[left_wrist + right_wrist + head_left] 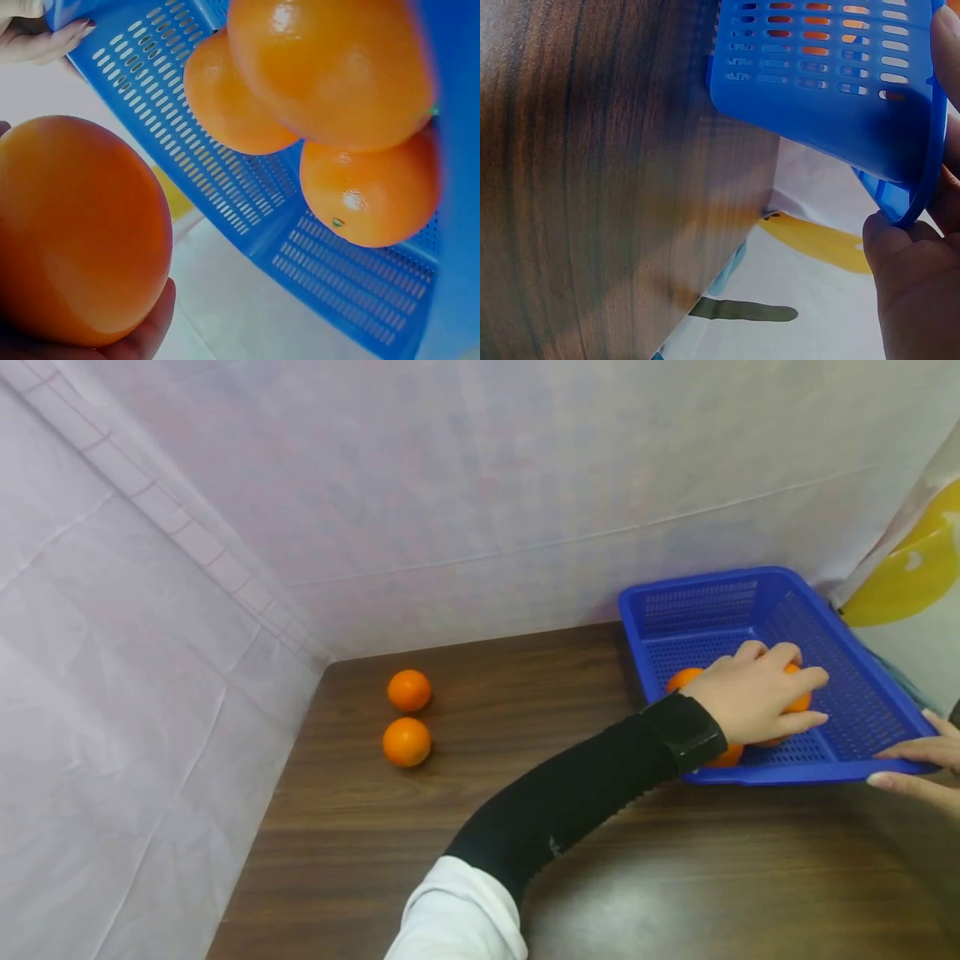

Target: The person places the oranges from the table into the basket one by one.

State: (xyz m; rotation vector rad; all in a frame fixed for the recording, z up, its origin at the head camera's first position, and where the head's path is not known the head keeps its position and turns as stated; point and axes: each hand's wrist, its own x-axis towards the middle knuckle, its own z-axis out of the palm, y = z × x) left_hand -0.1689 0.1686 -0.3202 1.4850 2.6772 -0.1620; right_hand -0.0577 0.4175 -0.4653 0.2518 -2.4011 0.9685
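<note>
The left hand (750, 697) curls its fingers round an orange (82, 232) over the basket (795, 772), beside the other oranges (367, 184) inside it. The right hand (922, 277) pinches the basket's rim at its near right corner. Two loose oranges (407, 742) lie left of the basket. A gentle, full grip and a steady rim should best prevent rolling or knocking.

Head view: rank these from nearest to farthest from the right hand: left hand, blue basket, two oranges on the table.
1. Blue basket, its rim in the right hand.
2. Left hand, over the basket.
3. Two oranges, far to the left: too close to call between them.
</note>
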